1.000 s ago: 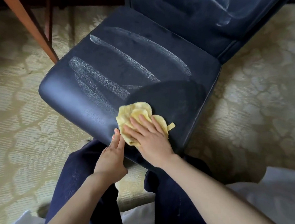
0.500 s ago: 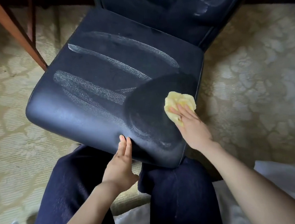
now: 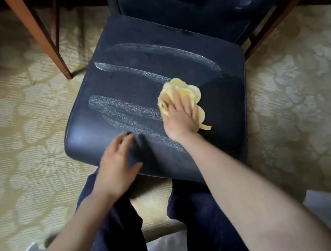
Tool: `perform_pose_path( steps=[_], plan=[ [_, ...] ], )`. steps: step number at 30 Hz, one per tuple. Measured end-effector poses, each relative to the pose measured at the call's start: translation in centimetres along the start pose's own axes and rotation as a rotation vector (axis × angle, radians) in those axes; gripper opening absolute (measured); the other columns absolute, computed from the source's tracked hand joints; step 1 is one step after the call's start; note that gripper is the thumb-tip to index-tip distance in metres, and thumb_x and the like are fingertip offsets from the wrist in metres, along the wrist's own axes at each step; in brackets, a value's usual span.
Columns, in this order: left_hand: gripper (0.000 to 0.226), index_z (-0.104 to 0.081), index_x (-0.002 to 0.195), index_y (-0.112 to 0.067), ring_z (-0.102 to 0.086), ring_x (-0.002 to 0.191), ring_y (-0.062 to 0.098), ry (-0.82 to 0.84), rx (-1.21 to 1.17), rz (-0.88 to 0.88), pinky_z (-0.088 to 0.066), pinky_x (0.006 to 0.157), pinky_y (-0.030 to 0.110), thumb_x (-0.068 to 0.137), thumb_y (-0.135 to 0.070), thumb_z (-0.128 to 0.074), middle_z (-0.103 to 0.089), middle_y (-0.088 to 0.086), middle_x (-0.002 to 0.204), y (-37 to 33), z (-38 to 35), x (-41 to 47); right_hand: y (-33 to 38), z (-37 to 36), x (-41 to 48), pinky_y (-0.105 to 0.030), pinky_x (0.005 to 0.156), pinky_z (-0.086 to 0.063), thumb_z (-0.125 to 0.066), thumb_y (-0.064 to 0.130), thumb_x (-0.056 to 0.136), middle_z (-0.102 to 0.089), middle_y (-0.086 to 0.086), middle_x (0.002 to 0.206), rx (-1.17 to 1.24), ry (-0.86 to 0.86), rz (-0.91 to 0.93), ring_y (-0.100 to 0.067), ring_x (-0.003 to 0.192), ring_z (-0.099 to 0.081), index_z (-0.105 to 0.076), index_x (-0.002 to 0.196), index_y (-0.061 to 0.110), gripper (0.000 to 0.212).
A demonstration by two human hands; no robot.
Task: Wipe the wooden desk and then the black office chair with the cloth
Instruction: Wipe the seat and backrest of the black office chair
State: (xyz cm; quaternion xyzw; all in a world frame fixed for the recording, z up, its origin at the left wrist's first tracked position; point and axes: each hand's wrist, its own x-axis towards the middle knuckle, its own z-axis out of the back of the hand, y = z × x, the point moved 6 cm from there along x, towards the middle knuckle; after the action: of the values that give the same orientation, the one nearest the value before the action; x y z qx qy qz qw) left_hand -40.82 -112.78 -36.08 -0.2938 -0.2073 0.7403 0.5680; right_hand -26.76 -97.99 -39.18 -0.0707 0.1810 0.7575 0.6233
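The right hand's fingers point(image 3: 175, 100) lie straight and spread, flat on top of a crumpled pale-yellow cloth point(image 3: 180, 87), pressing it down without curling round it. The right hand point(image 3: 181, 118) covers the near half of the cloth. Its ruffled far edge and a thin strip at the right stick out from under the palm, so the cloth's full shape cannot be made out. It sits on the right middle of the black padded office chair seat point(image 3: 136, 87), at the right-hand ends of long pale streaks point(image 3: 122, 107) that cross the dark cushion.

The left hand's fingers point(image 3: 118, 143) are blurred. They look loose and only lightly bent, their tips touching the top of the seat near its front edge, with the thumb spread apart against the front face. The left hand point(image 3: 117, 168) holds nothing. Whether it presses or merely rests there is unclear.

Both bare forearms run off the bottom of the frame. Under them are the person's legs in dark blue trousers point(image 3: 203, 217), partly tucked beneath the seat's front edge.

The chair's black backrest point(image 3: 180, 3) is cut off by the top of the view. Slanted reddish-brown wooden desk legs point(image 3: 36, 27) stand to the left and right of the chair, but the worktop they carry is out of view. A beige patterned carpet point(image 3: 13, 113) lies all around. Something white point(image 3: 322, 205) is cropped at the lower right and cannot be identified.
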Motion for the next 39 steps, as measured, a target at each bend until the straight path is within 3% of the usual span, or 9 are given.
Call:
perform_pose_path(
  steps=[7,12,15,22,25,28,32,37,39],
  plan=[
    [0.117,-0.009,0.152,-0.007,0.001,0.147,0.028,0.002,0.295,0.268,-0.009,0.116,0.045,0.067,-0.032,-0.085,0.004,0.014,0.160,7.1,3.7,2.9,7.1,-3.4,-5.6,-0.042,0.116,0.004,-0.037,0.044,0.096,-0.004,0.014,0.159,-0.019,-0.072,0.277,-0.019,0.146,0.005,-0.021,0.145,0.046,0.052],
    [0.123,0.000,0.152,-0.007,0.006,0.147,0.020,0.039,0.290,0.375,-0.007,0.115,0.052,0.068,-0.052,-0.078,0.008,0.009,0.160,8.0,2.7,3.2,2.6,-4.2,-9.5,-0.035,0.117,0.008,-0.043,0.033,0.093,-0.008,0.014,0.158,-0.099,-0.117,0.413,-0.015,0.146,0.003,-0.019,0.146,0.045,0.060],
    [0.112,-0.003,0.152,-0.010,0.006,0.147,0.018,-0.001,0.246,0.407,-0.006,0.113,0.057,0.075,-0.056,-0.069,0.007,0.006,0.161,8.0,2.5,3.1,-2.3,-4.1,-11.1,-0.035,0.119,-0.002,-0.047,0.027,0.090,-0.013,0.013,0.157,-0.067,-0.137,0.345,-0.015,0.146,-0.001,-0.024,0.146,0.043,0.063],
    [0.100,-0.006,0.152,-0.009,0.001,0.148,0.020,0.052,0.344,0.374,-0.010,0.114,0.054,0.083,-0.052,-0.063,0.005,0.007,0.161,6.8,1.9,1.9,-13.0,-2.9,-12.8,-0.029,0.116,0.003,-0.038,0.030,0.099,0.003,0.017,0.156,-0.038,-0.142,0.034,-0.010,0.144,0.011,0.006,0.140,0.049,0.063],
    [0.094,-0.007,0.153,-0.011,0.000,0.148,0.020,0.046,0.314,0.357,-0.009,0.115,0.052,0.086,-0.051,-0.060,0.003,0.006,0.161,6.1,1.5,0.8,-16.3,-1.7,-12.4,-0.036,0.116,-0.019,-0.030,0.035,0.100,-0.001,0.015,0.158,0.064,-0.163,-0.148,-0.012,0.146,0.003,0.006,0.141,0.051,0.056],
    [0.087,-0.009,0.153,-0.014,-0.002,0.148,0.018,0.044,0.307,0.324,-0.011,0.114,0.054,0.088,-0.051,-0.056,0.002,0.003,0.161,5.5,1.0,-0.3,-17.6,0.0,-11.0,-0.043,0.107,-0.034,-0.033,0.025,0.100,-0.020,0.004,0.153,0.139,-0.268,-0.268,-0.020,0.143,-0.017,-0.017,0.150,0.030,0.052],
    [0.088,-0.005,0.153,-0.017,-0.003,0.148,0.017,0.087,0.328,0.269,-0.011,0.114,0.053,0.089,-0.052,-0.054,0.002,0.001,0.161,5.0,0.2,-1.8,-16.5,0.6,-8.2,-0.042,0.116,-0.013,-0.026,0.026,0.102,-0.016,0.000,0.157,0.258,-0.238,-0.466,-0.028,0.145,-0.007,-0.026,0.149,0.018,0.047],
    [0.089,0.000,0.153,-0.018,-0.009,0.146,0.023,0.126,0.405,0.223,-0.012,0.115,0.049,0.089,-0.058,-0.049,0.003,0.004,0.161,4.2,-0.7,-3.1,-8.4,1.5,-5.6,-0.049,0.107,-0.029,-0.029,0.028,0.098,-0.039,-0.003,0.145,0.130,-0.201,-0.272,-0.030,0.135,-0.030,-0.047,0.133,0.022,0.039],
    [0.090,0.001,0.152,-0.018,-0.008,0.146,0.024,0.133,0.419,0.211,-0.012,0.116,0.047,0.089,-0.059,-0.047,0.005,0.005,0.161,4.1,-0.8,-3.2,-4.3,0.8,-4.8,-0.046,0.110,-0.024,-0.024,0.034,0.099,-0.030,0.002,0.150,0.056,-0.126,-0.139,-0.027,0.138,-0.023,-0.043,0.135,0.028,0.041]
  ],
)
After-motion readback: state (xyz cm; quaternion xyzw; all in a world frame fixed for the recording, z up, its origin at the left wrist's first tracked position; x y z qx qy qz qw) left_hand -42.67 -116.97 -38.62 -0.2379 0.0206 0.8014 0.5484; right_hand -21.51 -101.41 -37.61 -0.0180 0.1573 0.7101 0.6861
